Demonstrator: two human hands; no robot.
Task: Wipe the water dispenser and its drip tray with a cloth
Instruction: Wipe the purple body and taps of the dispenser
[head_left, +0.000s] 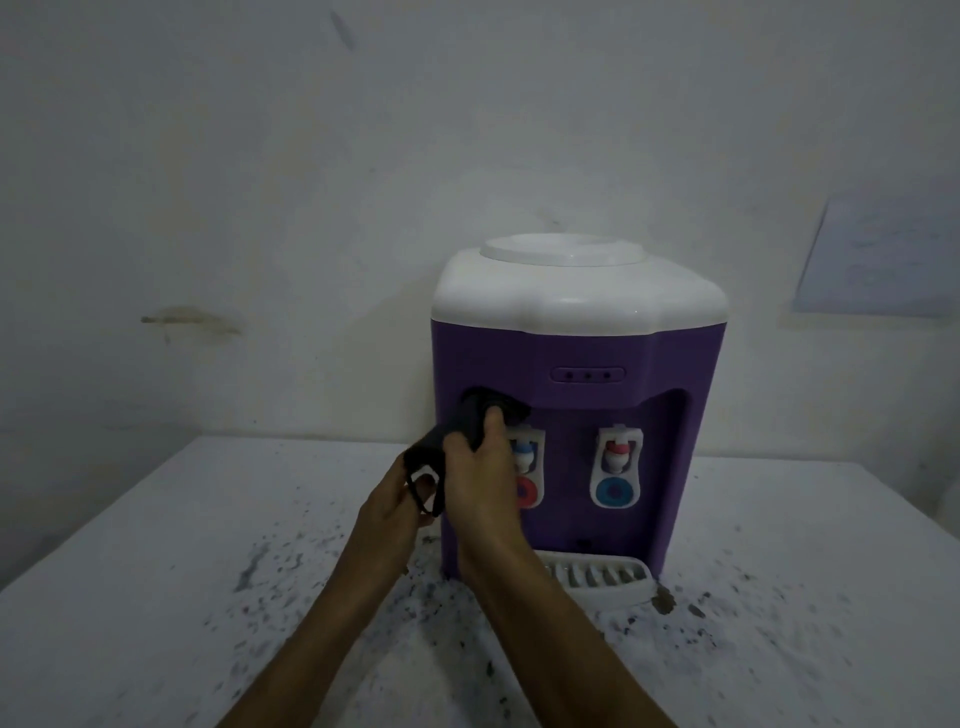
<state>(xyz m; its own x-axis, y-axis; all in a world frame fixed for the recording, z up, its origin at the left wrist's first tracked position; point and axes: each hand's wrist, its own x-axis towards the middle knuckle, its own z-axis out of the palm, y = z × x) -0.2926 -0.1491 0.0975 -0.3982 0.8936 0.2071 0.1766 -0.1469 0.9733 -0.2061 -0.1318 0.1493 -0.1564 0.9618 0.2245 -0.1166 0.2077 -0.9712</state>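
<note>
A purple water dispenser (576, 364) with a white top stands on the table against the wall. Its white slatted drip tray (613, 582) sticks out at the base. Two white taps sit in the front recess; the left one is partly hidden behind my right hand. A black cloth (470, 421) is stretched between both hands at the upper left of the recess. My right hand (480, 483) grips the cloth's upper part against the dispenser. My left hand (400, 504) pinches the cloth's lower end, a little left of the dispenser.
The white table (208, 545) is speckled with dark spots around the dispenser's base. A stained white wall (260, 208) rises close behind. A pale sheet (878, 260) hangs on the wall at the right.
</note>
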